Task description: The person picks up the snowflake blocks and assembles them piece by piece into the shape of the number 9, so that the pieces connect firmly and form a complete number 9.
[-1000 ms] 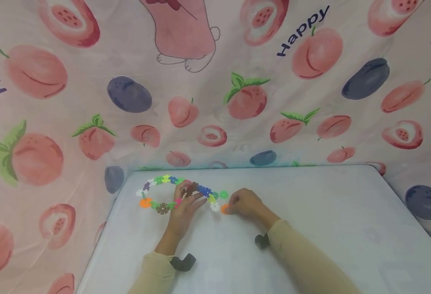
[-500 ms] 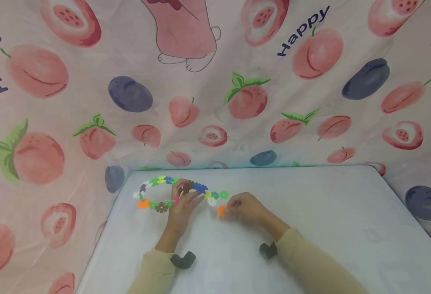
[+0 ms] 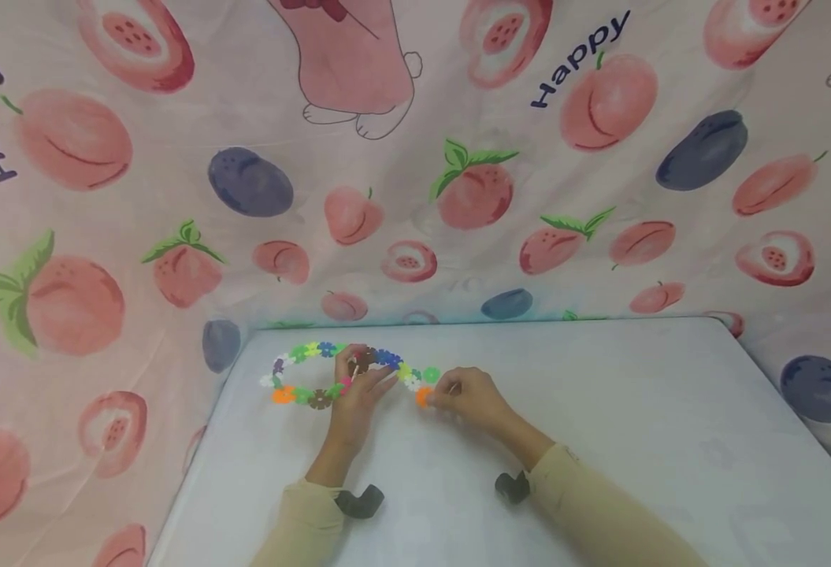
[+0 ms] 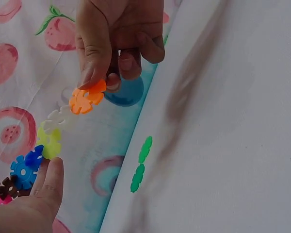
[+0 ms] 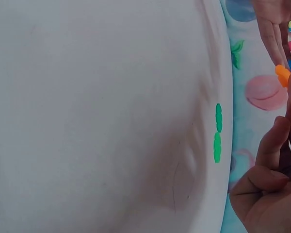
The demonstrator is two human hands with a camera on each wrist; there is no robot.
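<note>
My left hand [image 3: 353, 405] holds a chain of interlocking plastic snowflake discs [image 3: 320, 399] in many colours, which loops above the white table at its far left. Brown, blue, yellow and white discs run from that hand toward the right. The right hand [image 3: 473, 400] pinches an orange snowflake disc [image 3: 424, 396] between thumb and fingers. In the left wrist view the orange disc [image 4: 85, 102] meets the white disc [image 4: 58, 119] at the chain's end; whether their slots are joined I cannot tell. Thumb and fingers partly cover the orange piece.
Two green snowflake discs [image 4: 137, 178] lie flat near the far edge of the white table [image 3: 599, 409], beyond the right hand. A fruit-printed cloth [image 3: 401, 197] hangs behind and along the sides. Black straps [image 3: 360, 502] show at both wrists.
My right hand drew slightly back with the orange disc, then moved up and left until the disc came against the white one. The held chain shifted left, then slightly back right.
</note>
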